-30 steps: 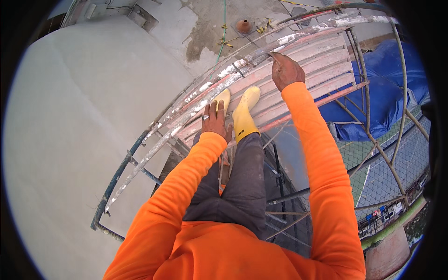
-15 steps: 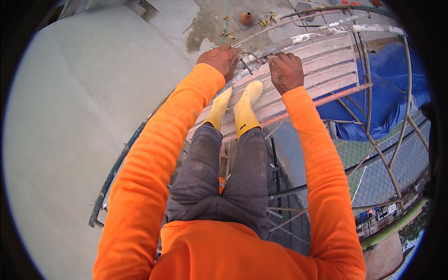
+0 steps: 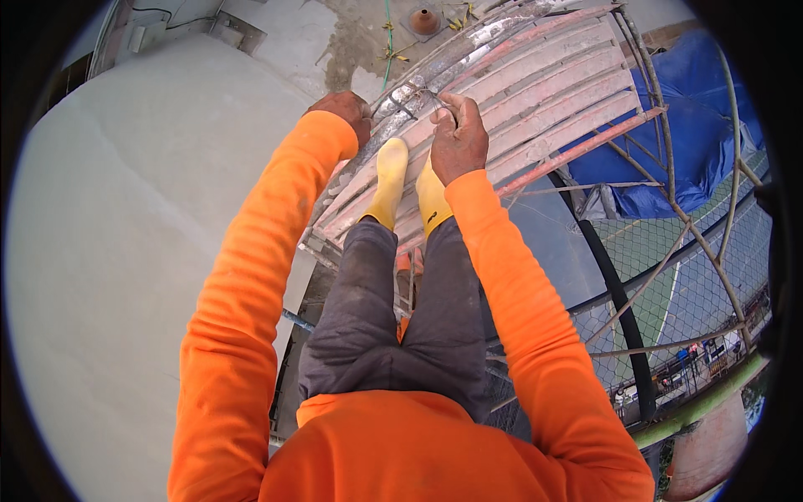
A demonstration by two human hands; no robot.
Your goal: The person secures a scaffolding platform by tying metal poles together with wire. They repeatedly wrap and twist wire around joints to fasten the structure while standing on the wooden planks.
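A splattered metal pipe (image 3: 478, 43) runs along the far left edge of the slatted pink platform (image 3: 548, 88). Dark thin tie wire (image 3: 403, 108) is looped around the pipe between my hands. My left hand (image 3: 343, 112) is closed at the pipe's left side, fingers curled under; what they hold is hidden. With thumb and fingertips my right hand (image 3: 462, 138) pinches a thin wire end just right of the loop, above the slats. My yellow boots (image 3: 387, 186) stand on the platform below the hands.
A wide pale concrete surface (image 3: 142, 259) fills the left. Scaffold tubes (image 3: 665, 125) and a blue tarp (image 3: 690, 109) stand at the right, above chain-link mesh (image 3: 669, 268) and a drop to ground level. An orange-brown cone (image 3: 425, 22) and green line (image 3: 388, 42) lie beyond.
Both hands have moved left and apart from the wire loop, the right one turning thumb-up. The view has shifted, with the platform now further left and its slats more exposed.
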